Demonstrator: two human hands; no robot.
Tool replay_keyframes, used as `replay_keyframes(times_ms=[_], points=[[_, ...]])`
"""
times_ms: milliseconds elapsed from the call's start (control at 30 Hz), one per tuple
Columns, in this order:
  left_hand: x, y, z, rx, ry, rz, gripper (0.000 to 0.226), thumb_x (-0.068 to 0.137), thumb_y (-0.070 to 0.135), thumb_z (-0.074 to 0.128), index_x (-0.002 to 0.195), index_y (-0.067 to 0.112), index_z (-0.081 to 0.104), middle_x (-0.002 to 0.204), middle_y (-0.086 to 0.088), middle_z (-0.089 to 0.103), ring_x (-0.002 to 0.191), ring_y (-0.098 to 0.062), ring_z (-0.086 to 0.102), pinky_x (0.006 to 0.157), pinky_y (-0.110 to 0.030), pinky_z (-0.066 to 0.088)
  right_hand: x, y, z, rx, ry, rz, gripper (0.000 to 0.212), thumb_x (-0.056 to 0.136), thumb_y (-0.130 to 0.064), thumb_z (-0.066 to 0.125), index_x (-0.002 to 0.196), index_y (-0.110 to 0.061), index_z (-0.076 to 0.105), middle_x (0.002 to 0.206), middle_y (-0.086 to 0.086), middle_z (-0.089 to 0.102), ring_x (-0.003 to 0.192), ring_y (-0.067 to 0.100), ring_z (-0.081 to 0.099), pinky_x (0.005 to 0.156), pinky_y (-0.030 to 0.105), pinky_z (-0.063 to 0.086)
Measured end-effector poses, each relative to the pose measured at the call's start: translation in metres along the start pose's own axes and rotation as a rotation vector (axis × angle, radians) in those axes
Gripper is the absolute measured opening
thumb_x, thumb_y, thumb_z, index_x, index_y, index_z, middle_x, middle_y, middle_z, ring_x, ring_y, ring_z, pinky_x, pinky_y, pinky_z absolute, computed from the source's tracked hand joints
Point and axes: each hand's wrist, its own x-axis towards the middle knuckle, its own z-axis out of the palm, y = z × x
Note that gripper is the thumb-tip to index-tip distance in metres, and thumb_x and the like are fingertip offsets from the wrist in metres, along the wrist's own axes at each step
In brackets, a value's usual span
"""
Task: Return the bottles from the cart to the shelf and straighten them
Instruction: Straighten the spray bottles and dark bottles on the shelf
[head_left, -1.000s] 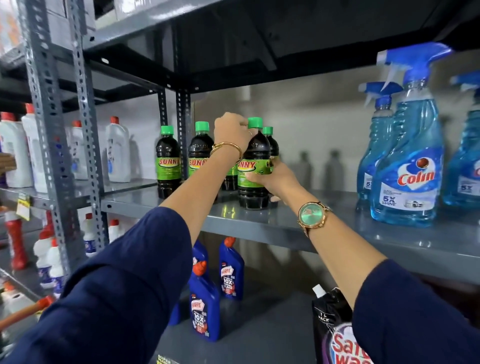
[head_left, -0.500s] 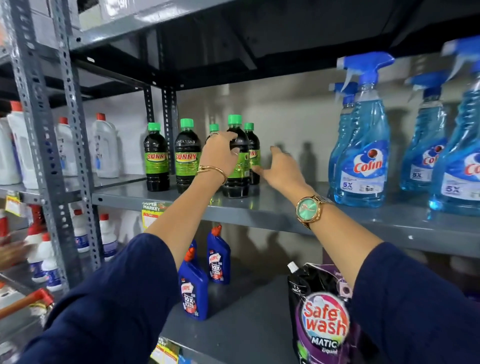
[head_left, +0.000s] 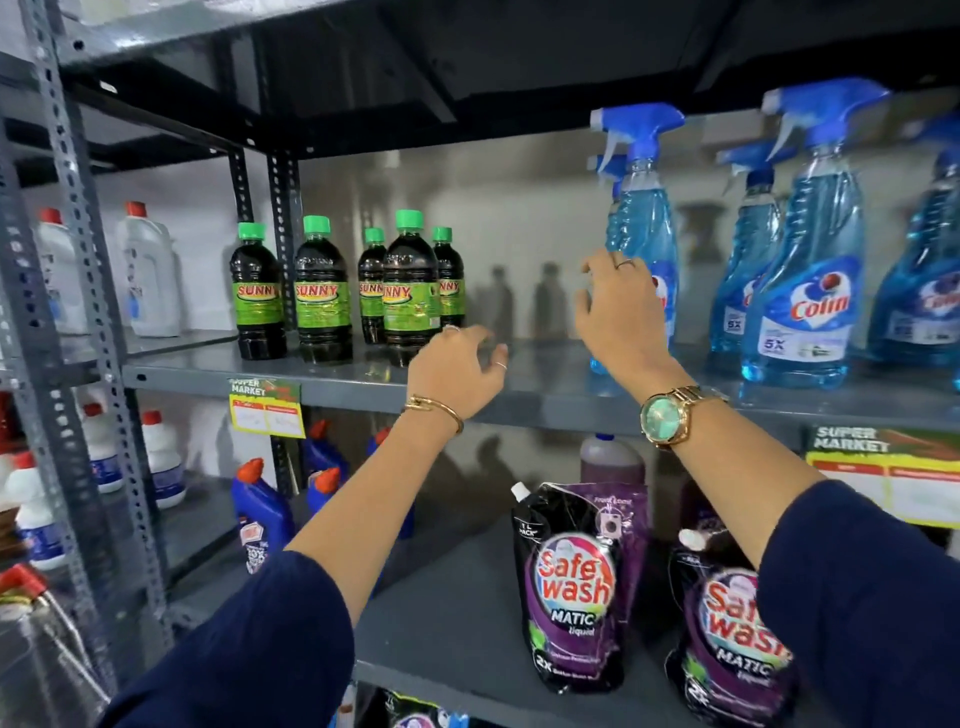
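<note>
Several dark Sunny bottles with green caps (head_left: 410, 288) stand upright on the grey middle shelf (head_left: 322, 371). My left hand (head_left: 457, 371) hovers over the shelf edge just right of them, fingers loosely apart, holding nothing. My right hand (head_left: 621, 312) is raised with fingers spread in front of a blue Colin spray bottle (head_left: 641, 228), close to it, not gripping. More Colin spray bottles (head_left: 810, 275) stand further right. The cart is only partly in view at the bottom left (head_left: 26, 597).
Safewash pouches (head_left: 576, 587) and a purple bottle (head_left: 610, 460) sit on the lower shelf, with blue red-capped cleaner bottles (head_left: 260, 514) to the left. White bottles (head_left: 148, 275) fill the neighbouring rack. Price tags (head_left: 265, 408) hang on the shelf edge. A metal upright (head_left: 78, 260) stands left.
Both hands let go of the front Sunny bottle and moved right. The left hand dropped to the shelf edge; the right hand reached the nearest Colin spray bottle. The view shifted right.
</note>
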Motion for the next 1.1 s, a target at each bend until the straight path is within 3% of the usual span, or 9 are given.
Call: replay_keyframes(times_ms=[200,333,467,600,867,1100], points=[[-0.030,0.012,0.029,0.140,-0.042,0.120,0.045,0.092,0.046,0.040,0.101,0.010,0.067,0.097,-0.016,0.069,0.093,-0.034,0.063,0.077,-0.036,0.048,-0.007,0.034,-0.011,-0.032,-0.028,0.288,0.035,0.084,-0.011,0.055,0.116,0.000,0.045,0.120,0.021,0.050,0.111,0.038,0.043,0.087,0.042,0.039],[-0.040,0.013,0.036,0.163,-0.009,0.206,0.068,0.085,0.052,0.016,0.099,0.009,0.067,0.098,-0.011,0.073,0.093,-0.031,0.064,0.087,-0.036,0.043,-0.016,0.048,-0.008,-0.036,-0.099,0.413,0.061,0.079,-0.024,0.066,0.125,0.001,0.033,0.129,0.022,0.039,0.116,0.041,0.039,0.090,0.044,0.040],[-0.045,0.010,0.040,0.136,0.020,0.219,0.059,0.085,0.046,0.025,0.101,0.008,0.067,0.102,-0.010,0.073,0.096,-0.029,0.065,0.090,-0.038,0.043,-0.021,0.056,0.002,0.197,-0.181,0.520,0.081,0.073,-0.026,0.074,0.132,-0.003,0.023,0.130,0.020,0.039,0.118,0.037,0.041,0.094,0.042,0.039],[-0.047,0.012,0.040,0.126,0.025,0.218,0.054,0.086,0.043,0.031,0.096,0.005,0.068,0.095,-0.012,0.074,0.089,-0.030,0.067,0.086,-0.039,0.047,-0.017,0.062,0.007,0.349,-0.208,0.626,0.071,0.072,-0.024,0.076,0.124,-0.005,0.031,0.126,0.014,0.048,0.114,0.030,0.050,0.081,0.030,0.037],[-0.047,0.013,0.039,0.100,0.011,0.186,0.052,0.084,0.042,0.034,0.090,0.004,0.070,0.088,-0.014,0.074,0.082,-0.031,0.068,0.082,-0.038,0.050,-0.006,0.071,0.014,0.545,-0.270,0.767,0.071,0.070,-0.015,0.079,0.122,-0.006,0.032,0.124,0.010,0.052,0.111,0.023,0.051,0.083,0.029,0.040],[-0.046,0.013,0.038,0.100,0.024,0.200,0.055,0.083,0.044,0.032,0.092,0.005,0.070,0.090,-0.013,0.075,0.084,-0.031,0.068,0.084,-0.039,0.048,-0.006,0.079,0.026,0.568,-0.240,0.754,0.070,0.071,-0.011,0.078,0.122,-0.006,0.031,0.124,0.012,0.053,0.114,0.026,0.052,0.097,0.040,0.045]])
